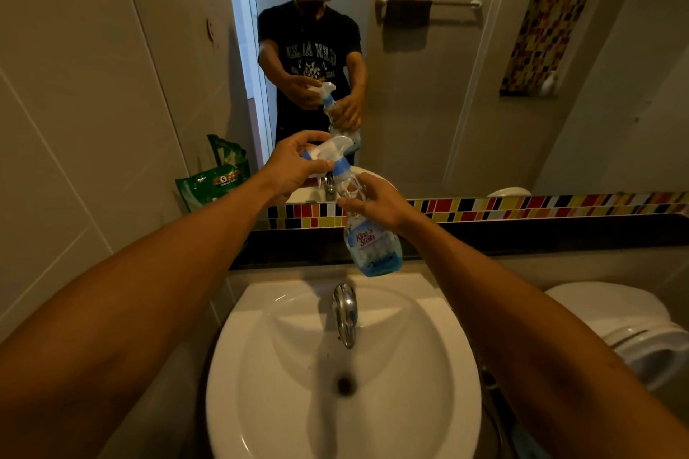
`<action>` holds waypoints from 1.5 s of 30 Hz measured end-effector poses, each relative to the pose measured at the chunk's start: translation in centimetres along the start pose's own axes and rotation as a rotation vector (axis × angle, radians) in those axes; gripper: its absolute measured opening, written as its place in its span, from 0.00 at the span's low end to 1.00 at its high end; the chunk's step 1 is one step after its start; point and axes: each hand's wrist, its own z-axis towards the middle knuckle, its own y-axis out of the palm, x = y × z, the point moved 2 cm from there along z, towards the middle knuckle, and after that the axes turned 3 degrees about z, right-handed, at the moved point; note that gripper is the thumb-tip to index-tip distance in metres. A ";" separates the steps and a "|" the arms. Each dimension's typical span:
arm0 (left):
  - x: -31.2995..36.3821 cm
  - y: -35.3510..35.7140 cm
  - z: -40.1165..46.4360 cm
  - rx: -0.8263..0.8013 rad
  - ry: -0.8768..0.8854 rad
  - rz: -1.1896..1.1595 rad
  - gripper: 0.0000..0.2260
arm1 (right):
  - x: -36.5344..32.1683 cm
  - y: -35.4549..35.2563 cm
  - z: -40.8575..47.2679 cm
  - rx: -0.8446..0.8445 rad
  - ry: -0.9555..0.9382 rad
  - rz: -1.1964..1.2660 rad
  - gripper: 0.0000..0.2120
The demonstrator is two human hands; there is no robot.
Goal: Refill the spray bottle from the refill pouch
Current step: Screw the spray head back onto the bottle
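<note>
I hold a clear spray bottle [374, 248] with a blue label and a little blue liquid at its bottom, tilted, above the back of the sink [261, 347]. My right hand [376, 203] grips the bottle's neck and shoulder. My left hand [294, 164] is closed around the white and blue trigger head [332, 153], which sits on the neck. A green refill pouch [212, 179] leans against the left wall on the ledge, apart from both hands.
A chrome tap [346, 313] stands at the back of the white basin, under the bottle. A mirror above the coloured tile strip [522, 207] reflects me. A toilet [626, 324] sits to the right, and tiled wall closes the left side.
</note>
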 end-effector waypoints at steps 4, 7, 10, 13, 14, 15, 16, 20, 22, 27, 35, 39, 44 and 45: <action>0.4 -0.1 -0.3 -0.006 -0.020 0.044 0.20 | -0.4 0.2 -0.2 -0.013 -0.018 -0.071 0.17; 0.5 -0.1 -0.3 0.004 -0.021 0.090 0.20 | -0.4 0.4 -0.1 -0.021 -0.015 -0.081 0.19; 0.6 -0.1 -0.4 0.032 -0.020 0.075 0.20 | -0.6 0.4 -0.1 -0.019 -0.022 -0.085 0.19; 0.6 0.5 -0.6 0.102 0.027 0.095 0.22 | -0.8 0.5 -0.1 -0.021 -0.020 -0.082 0.21; 0.6 0.7 -0.6 0.132 0.051 0.106 0.22 | -0.9 0.5 0.0 -0.020 -0.020 -0.077 0.22; 0.6 0.9 -0.6 0.157 0.072 0.107 0.22 | -1.0 0.5 0.0 -0.017 -0.022 -0.073 0.23; 0.6 1.1 -0.5 0.172 0.086 0.105 0.22 | -1.2 0.5 0.0 -0.014 -0.029 -0.075 0.22; 0.8 1.2 -0.4 0.164 0.100 0.140 0.22 | -1.3 0.4 -0.3 0.010 -0.040 -0.087 0.21; 0.8 1.4 -0.3 0.144 0.092 0.123 0.22 | -1.3 0.3 -0.3 0.017 -0.041 -0.079 0.21; 1.0 1.5 -0.5 0.129 0.095 0.133 0.24 | -1.5 0.2 -0.7 0.023 -0.050 -0.087 0.20; 1.2 1.3 -0.8 0.138 0.137 0.176 0.24 | -1.8 0.3 -0.6 0.019 -0.045 -0.088 0.22; 1.8 1.0 -0.9 0.091 0.120 0.228 0.25 | -1.6 0.4 -0.5 0.013 -0.034 -0.073 0.22; 2.1 0.8 -1.0 0.132 0.164 0.221 0.24 | -2.1 0.3 -0.4 -0.003 -0.053 -0.067 0.21; 2.1 0.7 -1.0 0.139 0.171 0.219 0.24 | -2.3 0.3 -0.4 -0.004 -0.057 -0.071 0.21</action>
